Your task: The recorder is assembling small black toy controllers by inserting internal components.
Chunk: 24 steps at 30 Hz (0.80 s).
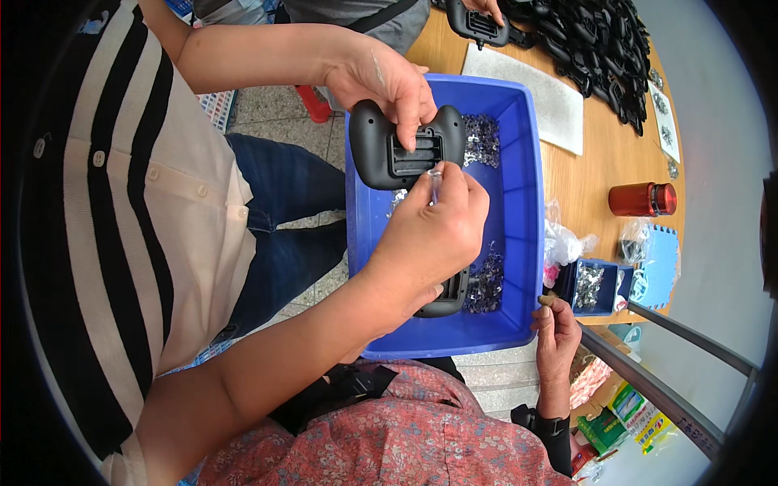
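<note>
My left hand [429,300], mostly hidden behind a co-worker's forearm, grips a black game controller [447,304] low in the blue bin [523,202]. At the bin's near right corner my right hand [557,336] is raised, fingers curled, a tan bit at its fingertips too small to name. In front of me the co-worker's hands [385,85] hold another black game controller [369,154], its battery bay facing up. One of their fingers presses into the bay; their other hand pinches a small clear piece [435,185] at its edge. Small shiny metal parts [486,279] lie in the bin.
The co-worker in a striped shirt [121,243] stands close on my left. On the wooden table [583,174] are a pile of black controllers [600,49], a white mat [559,117], a red flask [640,199] and a blue tray [594,304]. Metal rails [648,385] run at the right.
</note>
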### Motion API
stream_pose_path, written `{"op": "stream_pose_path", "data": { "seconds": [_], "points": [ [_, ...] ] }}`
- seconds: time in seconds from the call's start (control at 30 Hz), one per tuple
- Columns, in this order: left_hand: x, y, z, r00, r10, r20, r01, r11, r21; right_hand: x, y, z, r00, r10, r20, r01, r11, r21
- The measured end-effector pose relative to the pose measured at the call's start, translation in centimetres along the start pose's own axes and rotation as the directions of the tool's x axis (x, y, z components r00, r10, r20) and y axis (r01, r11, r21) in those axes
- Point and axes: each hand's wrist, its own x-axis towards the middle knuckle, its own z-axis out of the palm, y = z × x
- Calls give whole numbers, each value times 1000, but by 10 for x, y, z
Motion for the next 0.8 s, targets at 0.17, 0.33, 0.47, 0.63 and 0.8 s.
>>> {"op": "stream_pose_path", "data": {
  "seconds": [0.17,0.33,0.47,0.63,0.8],
  "points": [
    [-5,2,1,991,-116,68,117,993,-7,-3,5,-3,999,-33,-14,33,999,-17],
    [-8,0,-5,996,-50,78,52,998,-26,-7,12,-7,995,-69,-69,64,996,-61],
    [-12,0,-11,999,-3,36,9,988,-156,-10,16,-9,988,-125,-92,110,983,-150],
    [-21,7,-7,994,-57,-90,56,998,-17,-13,12,-8,986,-136,-92,120,980,-158],
    [-16,-6,-16,1000,13,10,-13,999,-42,-14,4,-8,983,-177,-58,161,965,-208]
  ]
}}
